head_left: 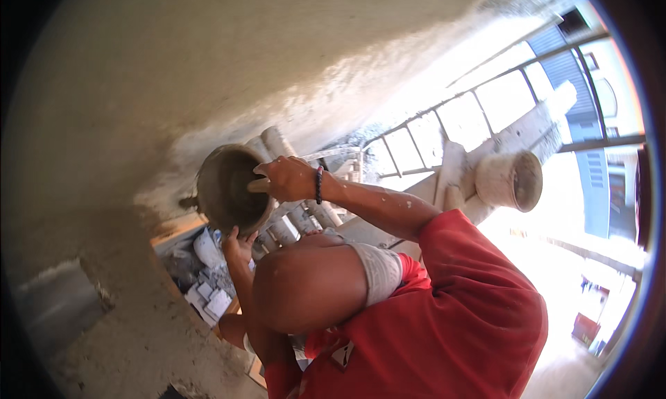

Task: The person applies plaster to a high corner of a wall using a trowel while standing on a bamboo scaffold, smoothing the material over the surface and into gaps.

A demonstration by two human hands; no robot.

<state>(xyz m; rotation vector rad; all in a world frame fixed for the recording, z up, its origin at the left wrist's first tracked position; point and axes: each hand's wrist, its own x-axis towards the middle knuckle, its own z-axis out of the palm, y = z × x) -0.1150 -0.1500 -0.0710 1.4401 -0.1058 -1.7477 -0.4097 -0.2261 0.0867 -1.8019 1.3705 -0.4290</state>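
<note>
In the head view, a deep, mortar-stained bucket [222, 194] is left of the centre of the frame, tilted so that its open mouth shows. The right hand [290, 178], wearing a dark beaded bracelet [319, 185], is at the bucket's right rim, its fingers curled around what looks like a stubby tool handle [259, 185] pointing into the mouth; the far end cannot be made out. The left hand [239, 246] supports the bucket's lower rim, fingers spread against it.

Pale wooden poles [284, 231] lie behind and below the bucket, near the middle of the frame. A bent bare knee [305, 284] fills the lower centre, and a red shirt [451, 323] the lower right. A second crusted bucket [494, 180] rests on its side at right, beside a thick plank [524, 132]. A rough plastered wall [173, 66] spans the upper left; white slab pieces [216, 303] lie in rubble at lower left.
</note>
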